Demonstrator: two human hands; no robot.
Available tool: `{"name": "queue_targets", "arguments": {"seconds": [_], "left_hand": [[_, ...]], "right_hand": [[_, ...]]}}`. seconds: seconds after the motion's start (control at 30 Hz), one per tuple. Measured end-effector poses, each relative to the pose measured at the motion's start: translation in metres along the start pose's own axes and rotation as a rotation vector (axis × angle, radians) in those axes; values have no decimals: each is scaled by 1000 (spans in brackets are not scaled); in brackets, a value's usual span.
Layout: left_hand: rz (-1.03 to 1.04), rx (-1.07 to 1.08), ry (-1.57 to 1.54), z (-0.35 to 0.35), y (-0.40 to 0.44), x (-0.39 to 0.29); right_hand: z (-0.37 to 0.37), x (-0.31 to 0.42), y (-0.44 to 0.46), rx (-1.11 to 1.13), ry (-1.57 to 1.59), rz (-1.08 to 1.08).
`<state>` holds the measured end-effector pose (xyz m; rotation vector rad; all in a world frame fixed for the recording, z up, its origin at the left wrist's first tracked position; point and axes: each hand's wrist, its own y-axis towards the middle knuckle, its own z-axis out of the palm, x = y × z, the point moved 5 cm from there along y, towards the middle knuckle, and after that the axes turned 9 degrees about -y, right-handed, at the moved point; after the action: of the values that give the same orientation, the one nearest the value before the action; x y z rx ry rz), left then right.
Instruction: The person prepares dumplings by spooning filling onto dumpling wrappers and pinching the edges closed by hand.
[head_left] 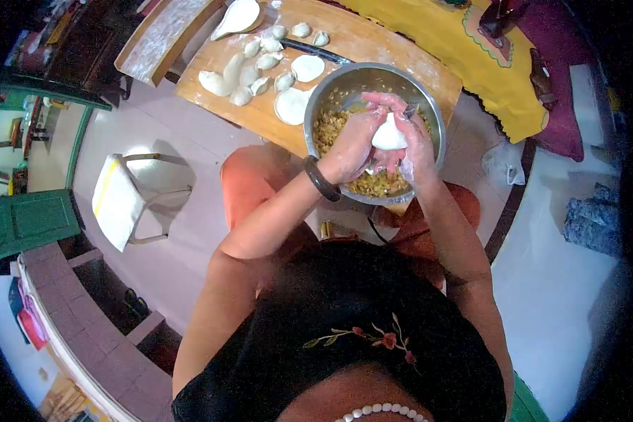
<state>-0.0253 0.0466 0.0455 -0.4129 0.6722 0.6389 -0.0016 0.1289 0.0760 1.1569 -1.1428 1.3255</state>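
Note:
Over a steel bowl [437,126] of chopped yellow-brown filling, a white piece of dough [389,133] is held between both hands. My left hand [355,144], with a dark bangle on its wrist, closes on the dough from one side. My right hand [418,144] closes on it from the other side, its fingers curled. Whether filling is inside the dough cannot be seen. Beside the bowl, round flat wrappers [290,106] lie on the wooden board [211,67], with several folded dumplings [267,62] farther back.
A floured wooden tray [165,39] stands at the back left. A yellow cloth [436,46] covers the surface behind the board. A chair with a white cover [116,204] is on the left. A plastic bag [505,163] lies to the right.

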Motion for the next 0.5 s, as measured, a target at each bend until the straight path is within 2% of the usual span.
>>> {"name": "queue_targets", "arguments": {"seconds": [0.17, 0.27, 0.37, 0.4, 0.5], "left_hand": [[-9, 8, 15, -18, 22, -5], [-128, -114, 89, -24, 23, -12], [95, -104, 151, -36, 29, -9], [163, -90, 334, -35, 28, -16], [110, -59, 431, -34, 24, -25]], "right_hand": [[-7, -14, 22, -14, 15, 83], [-7, -21, 34, -12, -77, 41], [-3, -17, 41, -25, -85, 17], [-1, -15, 43, -34, -68, 22], [2, -8, 47, -30, -227, -139]]}}
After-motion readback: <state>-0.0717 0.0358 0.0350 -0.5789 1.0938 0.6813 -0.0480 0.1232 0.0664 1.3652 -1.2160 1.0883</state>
